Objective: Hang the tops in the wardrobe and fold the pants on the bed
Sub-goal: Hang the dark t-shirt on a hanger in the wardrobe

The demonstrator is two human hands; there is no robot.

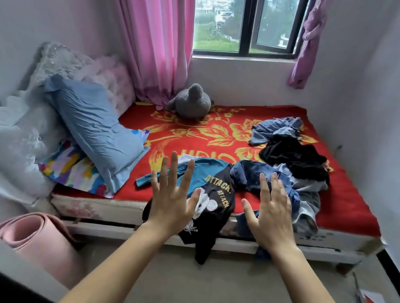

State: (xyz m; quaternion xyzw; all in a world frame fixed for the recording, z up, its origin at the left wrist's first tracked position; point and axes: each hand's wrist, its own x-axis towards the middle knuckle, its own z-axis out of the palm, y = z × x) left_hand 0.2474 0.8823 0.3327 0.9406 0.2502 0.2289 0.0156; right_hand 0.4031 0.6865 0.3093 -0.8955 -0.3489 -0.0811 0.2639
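Head view looks down at a bed (349, 204) with a red flowered cover. Both hands are held up in front of it, fingers spread wide, holding nothing. The left hand (172, 197) hides part of a black and blue top (217, 192) that hangs off the near edge of the bed. The right hand (271, 213) hides part of the dark blue pants (248, 173), which lie just beside the top. Behind the pants, a black cloth (292, 156) and a light blue cloth (277, 130) lie in a messy pile. A blue pillow (93, 125) leans at the left. A grey soft toy (192, 101) sits by the pink curtain (154, 35) under the window (244, 20). A pink rolled mat (36, 240) lies on the floor beside the bed.
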